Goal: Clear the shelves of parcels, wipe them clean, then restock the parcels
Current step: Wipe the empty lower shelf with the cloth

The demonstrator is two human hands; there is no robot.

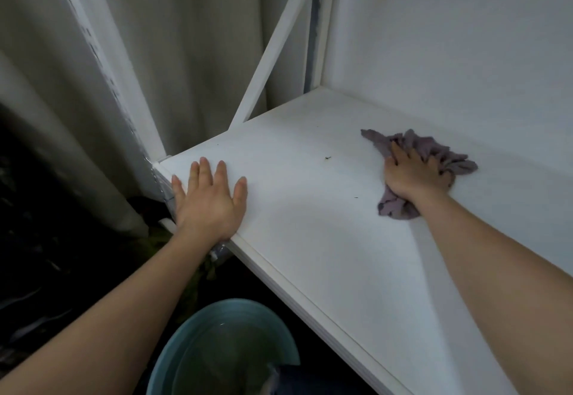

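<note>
Nearest, below the shelf's front edge, stands a round teal plastic basin (pixel 223 348) holding water. Above it, the white flat shelf board (pixel 310 239) carries no parcels. The left hand (pixel 207 199) rests flat on the near left corner, fingers straight and spread, grasping nothing. Farther right, the right hand (pixel 412 174) presses a crumpled purple-grey wiping cloth (pixel 434 152), fingers bent into its folds. The cloth's long axis runs from near to far left, one tip pointing far left. Small dark specks (pixel 327 157) lie left of the cloth, between the hands; the right hand is nearer them. Behind, a white diagonal brace (pixel 279 44) fronts a grey curtain (pixel 186 38).
</note>
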